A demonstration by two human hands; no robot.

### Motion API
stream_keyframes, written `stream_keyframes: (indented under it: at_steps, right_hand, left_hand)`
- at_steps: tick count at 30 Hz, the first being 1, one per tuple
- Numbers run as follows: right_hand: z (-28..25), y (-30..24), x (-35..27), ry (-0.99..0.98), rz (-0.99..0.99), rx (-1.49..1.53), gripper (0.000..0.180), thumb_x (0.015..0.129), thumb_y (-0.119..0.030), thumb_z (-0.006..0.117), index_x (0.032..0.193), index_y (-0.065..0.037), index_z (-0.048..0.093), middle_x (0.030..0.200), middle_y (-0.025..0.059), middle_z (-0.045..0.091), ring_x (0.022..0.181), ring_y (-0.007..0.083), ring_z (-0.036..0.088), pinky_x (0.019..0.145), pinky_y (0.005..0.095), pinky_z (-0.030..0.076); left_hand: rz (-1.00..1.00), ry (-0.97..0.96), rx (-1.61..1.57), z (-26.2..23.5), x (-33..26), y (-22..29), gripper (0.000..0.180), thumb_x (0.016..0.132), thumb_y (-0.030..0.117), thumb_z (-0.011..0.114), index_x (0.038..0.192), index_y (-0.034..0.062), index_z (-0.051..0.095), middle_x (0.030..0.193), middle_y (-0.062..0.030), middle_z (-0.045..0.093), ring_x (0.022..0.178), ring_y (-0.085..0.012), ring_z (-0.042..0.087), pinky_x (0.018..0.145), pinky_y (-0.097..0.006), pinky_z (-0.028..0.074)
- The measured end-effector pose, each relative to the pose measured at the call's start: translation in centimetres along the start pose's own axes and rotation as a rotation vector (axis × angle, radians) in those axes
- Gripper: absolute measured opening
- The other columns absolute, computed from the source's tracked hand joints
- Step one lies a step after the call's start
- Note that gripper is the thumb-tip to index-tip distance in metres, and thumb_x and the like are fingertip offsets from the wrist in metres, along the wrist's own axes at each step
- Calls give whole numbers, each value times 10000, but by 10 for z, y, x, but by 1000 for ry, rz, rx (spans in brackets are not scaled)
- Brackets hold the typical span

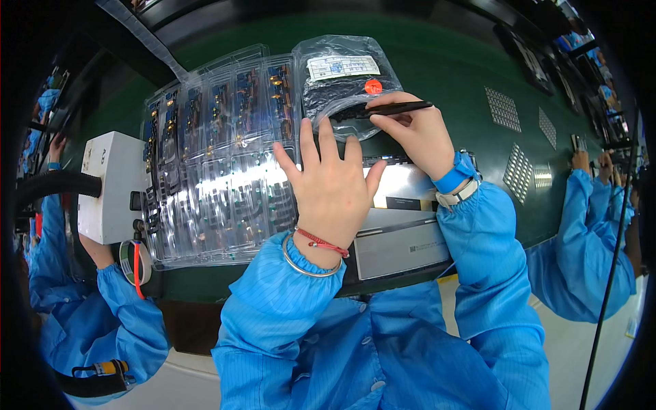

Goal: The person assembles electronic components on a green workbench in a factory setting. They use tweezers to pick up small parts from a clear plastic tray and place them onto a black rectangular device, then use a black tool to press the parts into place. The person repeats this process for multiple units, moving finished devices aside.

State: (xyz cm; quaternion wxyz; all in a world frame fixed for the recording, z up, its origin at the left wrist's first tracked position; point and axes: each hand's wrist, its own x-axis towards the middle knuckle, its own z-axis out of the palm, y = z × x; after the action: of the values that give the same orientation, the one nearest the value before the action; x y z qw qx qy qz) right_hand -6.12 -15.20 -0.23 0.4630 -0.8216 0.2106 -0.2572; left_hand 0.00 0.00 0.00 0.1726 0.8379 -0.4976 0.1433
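A clear plastic bag (342, 51) with dark small parts inside lies in the upper middle. It bears a white label (343, 67) and a round orange sticker (373, 87). My right hand (418, 133) pinches slim black tweezers (403, 107), whose front end reaches into the bag's near opening. My left hand (331, 188) is palm down with fingers spread, its fingertips at the bag's near edge. What lies under the palm is hidden. Just beyond the left hand's thumb sits a shiny silver flat device (403, 188), partly covered by my right forearm.
Clear trays (219, 157) of blue circuit boards stand to the left, beside a white box (106, 188) with a black hose (58, 184). A grey panel (400, 251) lies near me. Sheets of small round pieces (502, 108) lie right. Co-workers' sleeves (581, 239) show on both sides.
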Motion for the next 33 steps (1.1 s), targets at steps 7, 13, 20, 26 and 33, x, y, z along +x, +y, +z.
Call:
stream_keyframes:
  at_steps: [7,13,20,26,33]
  right_hand:
    - [1,-2,-2,1,-30,-40,150,752,-79,654,898,-46,652,785,98,663,680,165,646,648,251,507]
    - [-11,-12,-14,54,-38,56,143,762,-60,645,895,-8,645,842,101,661,735,154,641,673,250,505]
    - [-50,-84,-81,53,39,368,153,779,26,599,931,28,620,939,96,632,862,147,598,754,244,478]
    - [-31,-133,-152,-70,-29,614,206,751,83,608,952,38,616,961,128,627,916,186,604,814,277,483]
    - [12,-147,-172,-211,-60,639,210,746,34,641,956,22,626,945,107,629,886,171,614,789,272,486]
  left_hand:
    - [6,3,5,0,-2,-1,384,795,401,577,988,74,639,1203,-188,472,1175,-365,378,901,-652,232]
    - [8,-14,39,1,-3,3,407,807,417,549,1024,79,618,1197,-155,487,1199,-346,356,912,-665,205]
    - [2,54,-9,-44,-15,8,401,840,331,520,1148,75,528,1205,-61,501,1218,-269,363,955,-640,184]
    - [-320,87,-2093,-95,-49,13,576,914,384,312,1354,18,246,1409,-107,272,1320,-224,230,1051,-397,219]
    - [-328,371,-2497,-125,-90,26,646,905,448,245,1388,22,195,1457,-104,189,1340,-225,195,1075,-373,199]
